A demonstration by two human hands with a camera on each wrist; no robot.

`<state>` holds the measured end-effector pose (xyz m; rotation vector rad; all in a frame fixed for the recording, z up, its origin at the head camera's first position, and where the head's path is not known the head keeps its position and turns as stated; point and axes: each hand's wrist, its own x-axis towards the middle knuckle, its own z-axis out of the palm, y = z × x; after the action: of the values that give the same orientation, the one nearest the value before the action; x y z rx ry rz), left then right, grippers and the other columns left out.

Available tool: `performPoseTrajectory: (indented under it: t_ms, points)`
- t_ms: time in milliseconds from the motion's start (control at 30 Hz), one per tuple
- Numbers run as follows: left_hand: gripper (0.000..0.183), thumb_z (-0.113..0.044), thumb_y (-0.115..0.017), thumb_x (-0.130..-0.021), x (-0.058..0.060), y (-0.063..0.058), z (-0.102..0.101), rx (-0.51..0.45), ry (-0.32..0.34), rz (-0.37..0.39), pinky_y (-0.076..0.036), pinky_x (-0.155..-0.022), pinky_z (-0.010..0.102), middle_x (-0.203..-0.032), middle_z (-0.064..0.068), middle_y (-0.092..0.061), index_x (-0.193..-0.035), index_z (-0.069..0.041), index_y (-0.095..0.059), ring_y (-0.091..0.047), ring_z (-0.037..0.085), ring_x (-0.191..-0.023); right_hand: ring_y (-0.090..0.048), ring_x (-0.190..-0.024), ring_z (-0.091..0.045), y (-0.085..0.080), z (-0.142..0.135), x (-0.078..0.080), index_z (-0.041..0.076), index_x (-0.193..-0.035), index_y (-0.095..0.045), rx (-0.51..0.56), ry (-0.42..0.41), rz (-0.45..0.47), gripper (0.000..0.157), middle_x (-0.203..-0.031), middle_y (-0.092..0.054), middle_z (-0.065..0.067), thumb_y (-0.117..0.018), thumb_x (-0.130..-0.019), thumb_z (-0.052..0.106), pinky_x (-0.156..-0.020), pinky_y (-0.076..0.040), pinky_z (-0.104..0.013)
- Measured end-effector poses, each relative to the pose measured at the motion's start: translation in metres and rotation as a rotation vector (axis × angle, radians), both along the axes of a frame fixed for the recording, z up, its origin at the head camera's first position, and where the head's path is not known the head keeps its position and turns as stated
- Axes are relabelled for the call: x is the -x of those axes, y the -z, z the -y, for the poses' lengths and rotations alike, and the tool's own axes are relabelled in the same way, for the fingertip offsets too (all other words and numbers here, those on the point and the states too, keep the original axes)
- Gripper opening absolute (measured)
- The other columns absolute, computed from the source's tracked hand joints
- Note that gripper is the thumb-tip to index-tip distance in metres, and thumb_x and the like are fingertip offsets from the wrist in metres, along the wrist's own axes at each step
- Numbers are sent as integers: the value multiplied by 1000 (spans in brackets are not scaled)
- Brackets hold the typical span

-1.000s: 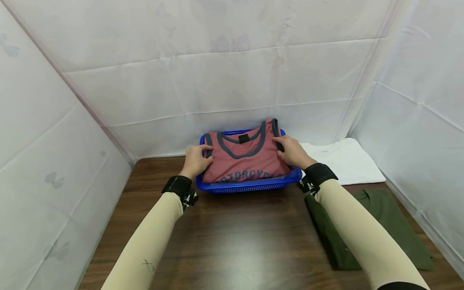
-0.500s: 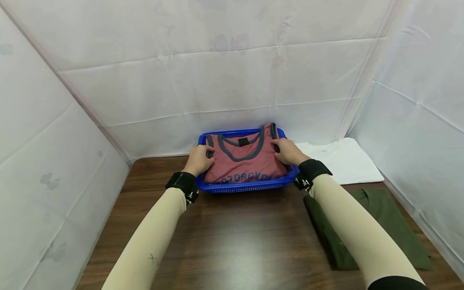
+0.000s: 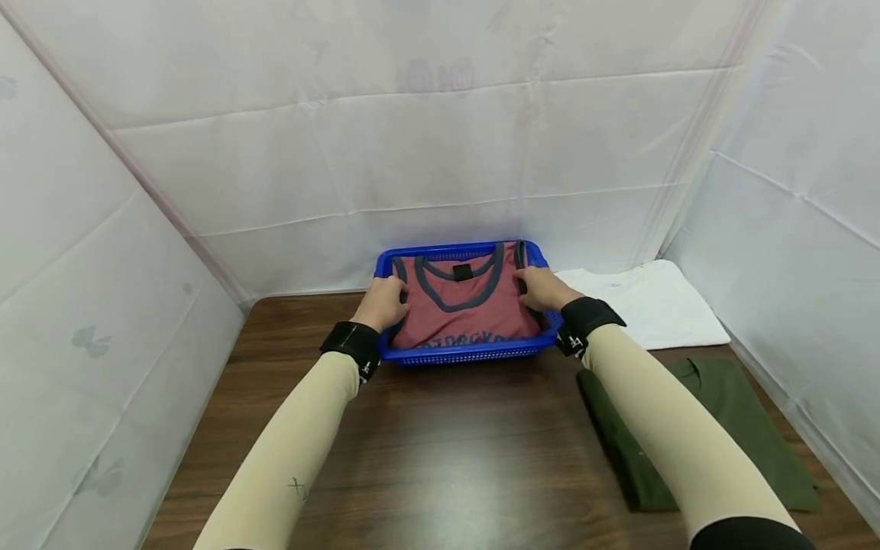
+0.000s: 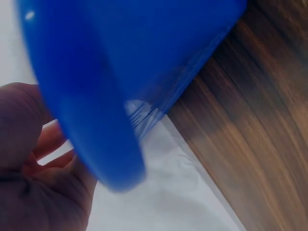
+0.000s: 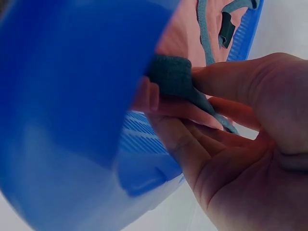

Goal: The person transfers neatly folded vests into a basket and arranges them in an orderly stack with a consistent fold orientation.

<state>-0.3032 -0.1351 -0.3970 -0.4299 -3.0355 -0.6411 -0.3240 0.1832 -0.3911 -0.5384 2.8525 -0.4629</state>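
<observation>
A folded pink tank top [image 3: 467,302] with grey trim and dark lettering lies in a blue plastic basket [image 3: 461,355] against the back wall. My left hand [image 3: 383,302] holds the shirt's left edge by the armhole, over the basket's left rim. In the left wrist view the basket's side hides those fingertips. On the other side my right hand [image 3: 545,289] pinches the right edge. The right wrist view shows its thumb and fingers around the grey armhole band [image 5: 171,74], inside the basket wall.
A folded white garment [image 3: 649,305] lies at the back right of the brown wooden table [image 3: 440,458]. Nearer, a folded dark green shirt [image 3: 742,435] sits partly under the right forearm. White sheeting [image 3: 426,153] encloses the back and both sides.
Both hands have lowered the tank top further into the basket and drawn slightly inward. More of the basket's back rim shows now. The white and green garments have stayed put.
</observation>
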Motion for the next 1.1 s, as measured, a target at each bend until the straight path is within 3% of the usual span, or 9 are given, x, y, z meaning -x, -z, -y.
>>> performPoseTrajectory:
  t_ms: [100,167,300,533,700,867,967,1033,1100]
  points:
    - [19,-3,-69,-94,-1,0,-1,14,2,3,-56,-83,41,-103,21,-72,-110,4,-76,-68,32,-93,-59,-110,-37,1,0,0,-9,-147,-48,-4,6,16,53,-139,-55,-33,-62,-98,2,-80,-48,-39]
    - [8,0,-67,-94,-2,1,-2,17,1,5,-50,-70,37,-84,15,-65,-93,2,-75,-60,26,-76,-59,-108,-37,1,-1,0,-10,-147,-47,-7,11,25,53,-139,-55,-33,-63,-98,2,-79,-48,-38]
    - [22,6,-60,-92,-4,1,-5,41,12,11,-42,-61,35,-70,7,-48,-72,-3,-59,-48,21,-64,-60,-111,-38,3,-2,-1,-9,-147,-49,-20,33,35,52,-139,-56,-32,-64,-98,4,-80,-50,-39]
    - [21,10,-53,-92,-8,1,-8,112,19,18,-49,-62,37,-75,14,-59,-76,-1,-60,-58,24,-68,-62,-110,-37,3,-2,-4,-10,-143,-53,2,23,19,46,-138,-57,-32,-61,-100,7,-80,-51,-39]
    - [20,11,-51,-94,-8,3,-9,124,9,33,-48,-61,35,-77,16,-60,-82,1,-62,-59,23,-68,-64,-90,-31,3,-3,-7,-10,-140,-56,9,-2,14,43,-131,-62,-31,-60,-102,9,-75,-48,-37]
    - [18,11,-53,-95,-10,5,-9,106,1,31,-48,-62,34,-79,16,-62,-85,2,-64,-61,24,-69,-56,-67,-20,5,-4,-7,-9,-137,-59,11,-15,4,40,-97,-71,-21,-60,-102,11,-65,-44,-32]
    - [17,11,-53,-95,-11,7,-9,85,-9,1,-50,-62,35,-80,17,-64,-87,3,-66,-63,25,-70,-46,-57,-15,5,-4,-7,-7,-138,-60,15,-10,9,41,-69,-59,-8,-60,-103,14,-62,-40,-30]
    - [17,10,-53,-96,-13,9,-9,67,-19,-31,-51,-63,36,-81,18,-65,-87,3,-67,-65,25,-71,-43,-57,-15,4,-4,-8,-6,-138,-60,34,-10,12,41,-65,-52,-5,-59,-103,14,-63,-38,-31]
    - [18,10,-54,-96,-14,11,-8,52,-30,-68,-51,-63,36,-81,18,-66,-87,3,-68,-66,25,-71,-46,-62,-17,3,-5,-10,-6,-139,-60,65,-9,10,41,-74,-56,-7,-59,-104,15,-66,-39,-33]
